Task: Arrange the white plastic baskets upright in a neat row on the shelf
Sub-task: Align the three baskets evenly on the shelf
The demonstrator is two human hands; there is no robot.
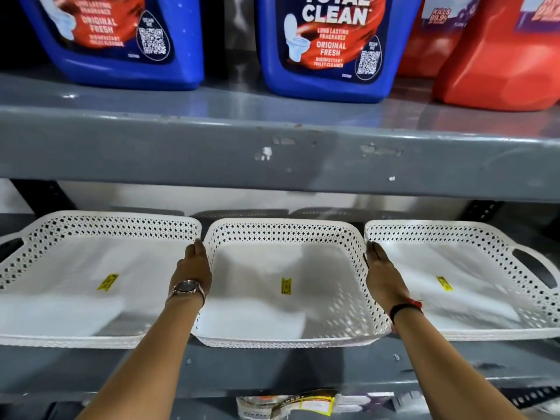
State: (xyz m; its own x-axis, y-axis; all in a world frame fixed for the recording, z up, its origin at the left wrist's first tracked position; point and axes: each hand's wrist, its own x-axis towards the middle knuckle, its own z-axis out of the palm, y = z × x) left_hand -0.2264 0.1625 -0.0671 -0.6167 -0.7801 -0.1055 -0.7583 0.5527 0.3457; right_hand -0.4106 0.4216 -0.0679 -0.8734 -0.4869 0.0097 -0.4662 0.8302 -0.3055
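1. Three baskets sit upright in a row on the shelf (272, 368); my left hand (194, 268) and right hand (383, 274) press flat against the middle basket (285, 298).
2. Risk: an uneven push skews it into the left basket (91, 283) or right basket (460, 283).

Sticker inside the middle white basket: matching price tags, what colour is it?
Yellow sticker with dark print, head view.
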